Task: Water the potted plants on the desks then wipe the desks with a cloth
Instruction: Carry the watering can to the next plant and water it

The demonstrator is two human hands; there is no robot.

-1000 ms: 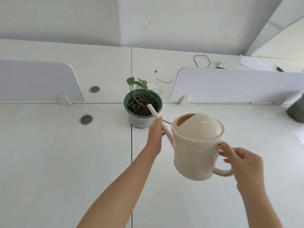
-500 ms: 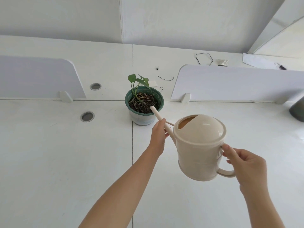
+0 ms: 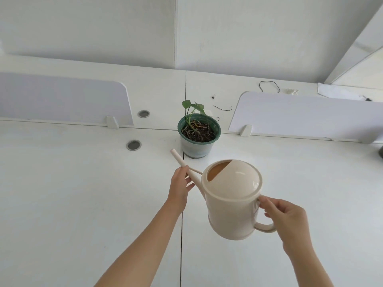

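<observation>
Above the white desk (image 3: 62, 204), your right hand (image 3: 288, 216) grips the handle of the watering can (image 3: 232, 204) and your left hand (image 3: 179, 189) pinches its spout (image 3: 179, 160). The spout's tip has swung off the soil to just left of the potted plant (image 3: 199, 133). Pale dividers (image 3: 310, 114) stand behind, with a plain wall (image 3: 103, 27) beyond.

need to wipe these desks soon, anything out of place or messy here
Yes. Loose black wire scraps and a crumpled white scrap litter the far desk behind the potted plant, whose bare roots sprawl over the soil. No spilled water shows below the watering can.
</observation>
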